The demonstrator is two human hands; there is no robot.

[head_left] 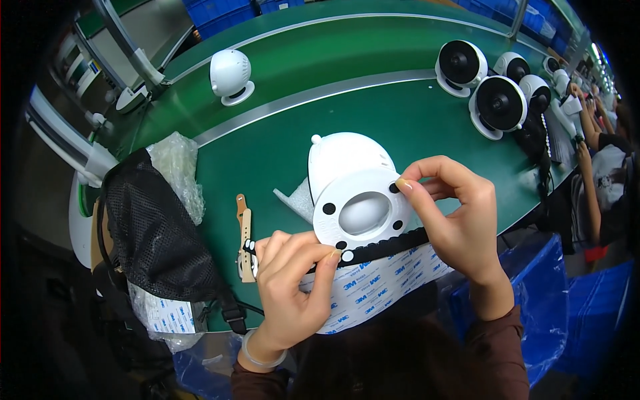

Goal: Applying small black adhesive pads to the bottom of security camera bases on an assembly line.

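Note:
A white rounded device (350, 155) lies on its side, the flat underside of its ring-shaped base (322, 230) facing me. Several black round pads (329, 209) sit around that base. My right hand (460, 223) pinches at the base's upper right rim, thumb and forefinger on a black pad there. My left hand (290, 277) is closed at the black upper edge of a white backing sheet with blue print (373, 293), its thumb tip beside a small white disc (347, 256). Small white dots also show by the left fingers; the fingertips' exact hold is partly hidden.
Left of the hands lie a wristwatch with a tan strap (245, 227), a black mesh bag (160, 227) and clear plastic wrap (179, 170). One white device (230, 75) stands at the back; several with black fronts (499, 103) stand back right. Co-workers (603, 160) sit far right.

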